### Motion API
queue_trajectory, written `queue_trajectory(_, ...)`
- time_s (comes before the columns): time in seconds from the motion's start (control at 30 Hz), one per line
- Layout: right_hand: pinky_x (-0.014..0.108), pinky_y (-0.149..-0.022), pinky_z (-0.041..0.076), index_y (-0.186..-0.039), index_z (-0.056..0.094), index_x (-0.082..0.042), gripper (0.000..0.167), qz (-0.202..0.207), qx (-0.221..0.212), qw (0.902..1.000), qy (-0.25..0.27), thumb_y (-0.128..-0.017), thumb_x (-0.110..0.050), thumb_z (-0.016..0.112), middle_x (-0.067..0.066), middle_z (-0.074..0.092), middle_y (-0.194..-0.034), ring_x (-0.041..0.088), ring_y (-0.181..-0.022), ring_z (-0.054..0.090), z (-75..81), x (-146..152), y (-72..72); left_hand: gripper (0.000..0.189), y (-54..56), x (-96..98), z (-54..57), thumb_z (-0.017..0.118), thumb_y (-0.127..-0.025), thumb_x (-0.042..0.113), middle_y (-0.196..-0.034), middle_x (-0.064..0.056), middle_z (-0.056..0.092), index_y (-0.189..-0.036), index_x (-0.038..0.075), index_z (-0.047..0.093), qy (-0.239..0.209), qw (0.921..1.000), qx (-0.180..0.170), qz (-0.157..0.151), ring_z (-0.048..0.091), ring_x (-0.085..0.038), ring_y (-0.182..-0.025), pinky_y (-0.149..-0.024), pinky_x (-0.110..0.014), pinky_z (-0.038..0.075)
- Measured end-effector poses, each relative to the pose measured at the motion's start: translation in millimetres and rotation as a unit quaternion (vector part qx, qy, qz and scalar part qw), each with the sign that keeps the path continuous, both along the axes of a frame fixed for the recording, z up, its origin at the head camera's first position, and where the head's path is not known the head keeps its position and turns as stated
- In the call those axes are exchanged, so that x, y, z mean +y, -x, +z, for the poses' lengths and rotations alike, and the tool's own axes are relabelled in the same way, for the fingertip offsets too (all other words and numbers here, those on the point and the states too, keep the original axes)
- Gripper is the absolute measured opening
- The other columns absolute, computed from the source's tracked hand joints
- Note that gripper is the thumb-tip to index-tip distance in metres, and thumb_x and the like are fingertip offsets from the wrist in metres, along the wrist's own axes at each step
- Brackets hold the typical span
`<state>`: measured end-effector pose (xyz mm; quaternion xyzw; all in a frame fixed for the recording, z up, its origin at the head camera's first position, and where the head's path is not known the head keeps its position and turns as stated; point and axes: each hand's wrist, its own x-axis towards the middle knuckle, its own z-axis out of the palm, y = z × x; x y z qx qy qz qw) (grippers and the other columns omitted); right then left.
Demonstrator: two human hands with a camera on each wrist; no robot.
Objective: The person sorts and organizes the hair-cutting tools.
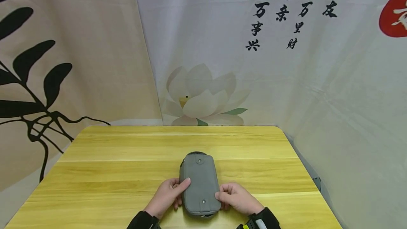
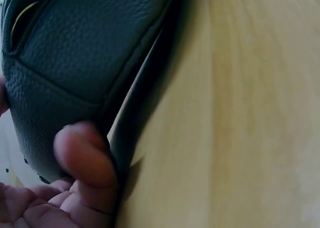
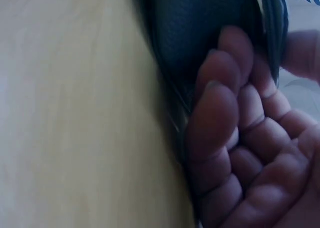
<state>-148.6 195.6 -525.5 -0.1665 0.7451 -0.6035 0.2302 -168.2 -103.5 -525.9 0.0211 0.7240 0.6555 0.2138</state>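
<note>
A grey leather pouch (image 1: 199, 183) with rounded corners stands between both hands over the table, its broad face toward the head camera. Small studs mark a tab near its top and a strap near its bottom. My left hand (image 1: 167, 193) grips its left edge, thumb laid on the front and fingers bent behind. On the right, my right hand (image 1: 236, 198) pinches the lower edge between thumb and curled fingers. Pebbled leather of the pouch (image 2: 85, 42) fills the upper left in the left wrist view. From the right wrist, several fingertips press against the pouch (image 3: 190, 27).
The yellow wood-grain table (image 1: 127, 158) spreads around the hands. A cloth backdrop (image 1: 216, 45) with a printed lotus and dark characters hangs behind it. Black leaf shapes (image 1: 35, 59) are printed on the left cloth. Both wrists have dark cuffs.
</note>
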Motion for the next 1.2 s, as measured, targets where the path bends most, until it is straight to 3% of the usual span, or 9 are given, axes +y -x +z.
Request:
queue_trajectory(0.13, 0.019, -0.064, 0.050, -0.086, 0.050, 0.016, 0.044, 0.010, -0.008, 0.9999, 0.002, -0.106, -0.020, 0.064, 0.009, 0.058, -0.077, 0.008, -0.068, 0.056, 2.6, 0.1, -0.5, 0.067, -0.2, -2.5, 2.9, 0.067, -0.103, 0.054, -0.081, -0.004, 0.067, -0.131, -0.006, 0.063, -0.007, 0.9996, -0.006, -0.026, 0.058, -0.013, -0.061, -0.055, -0.027, 0.053)
queue_trajectory(0.37, 0.020, -0.066, 0.049, -0.084, 0.046, 0.017, 0.045, 0.021, -0.008, 0.9997, 0.011, -0.106, -0.018, 0.064, 0.035, 0.045, -0.078, 0.008, -0.068, 0.054, 5.1, -0.6, -1.9, 0.068, -1.6, -5.6, 4.6, 0.063, -0.106, 0.052, -0.093, -0.007, 0.074, -0.135, -0.009, 0.062, -0.015, 0.9991, -0.011, -0.037, 0.069, -0.016, -0.077, -0.065, -0.032, 0.061)
queue_trajectory(0.5, 0.020, -0.065, 0.049, -0.083, 0.046, 0.016, 0.045, 0.022, -0.006, 0.9997, 0.009, -0.106, -0.019, 0.064, 0.038, 0.045, -0.080, 0.008, -0.068, 0.054, 4.7, -0.8, -1.9, 0.069, -0.9, -6.2, 3.0, 0.065, -0.107, 0.046, -0.105, -0.010, 0.078, -0.142, -0.013, 0.057, -0.021, 0.9989, -0.004, -0.042, 0.074, -0.019, -0.083, -0.069, -0.035, 0.063)
queue_trajectory(0.7, 0.020, -0.065, 0.050, -0.086, 0.052, 0.017, 0.045, 0.015, -0.005, 0.9999, 0.001, -0.106, -0.021, 0.065, 0.022, 0.054, -0.075, 0.008, -0.068, 0.055, 5.2, -1.9, -1.0, 0.087, 0.7, -7.1, 3.0, 0.069, -0.106, 0.039, -0.134, -0.026, 0.072, -0.160, -0.015, 0.029, -0.043, 0.9967, 0.008, -0.069, 0.078, -0.023, -0.101, -0.075, -0.037, 0.066)
queue_trajectory(0.9, 0.020, -0.065, 0.050, -0.088, 0.055, 0.018, 0.046, 0.008, -0.008, 0.9999, -0.002, -0.106, -0.022, 0.065, 0.007, 0.060, -0.079, 0.007, -0.069, 0.055, 5.2, -2.4, -1.5, 0.089, 2.0, -5.3, 0.7, 0.072, -0.103, 0.043, -0.129, -0.021, 0.075, -0.161, -0.012, 0.032, -0.040, 0.9973, 0.010, -0.061, 0.077, -0.021, -0.096, -0.073, -0.035, 0.064)
queue_trajectory(1.2, 0.023, -0.068, 0.056, -0.090, 0.060, 0.014, 0.044, -0.007, -0.004, 0.9996, -0.025, -0.106, -0.026, 0.066, 0.003, 0.063, -0.078, 0.008, -0.071, 0.061, 5.3, -0.5, -2.9, 0.089, 0.5, -4.7, -1.0, 0.072, -0.103, 0.042, -0.125, -0.018, 0.076, -0.161, -0.012, 0.032, -0.039, 0.9977, 0.007, -0.056, 0.077, -0.021, -0.094, -0.073, -0.035, 0.064)
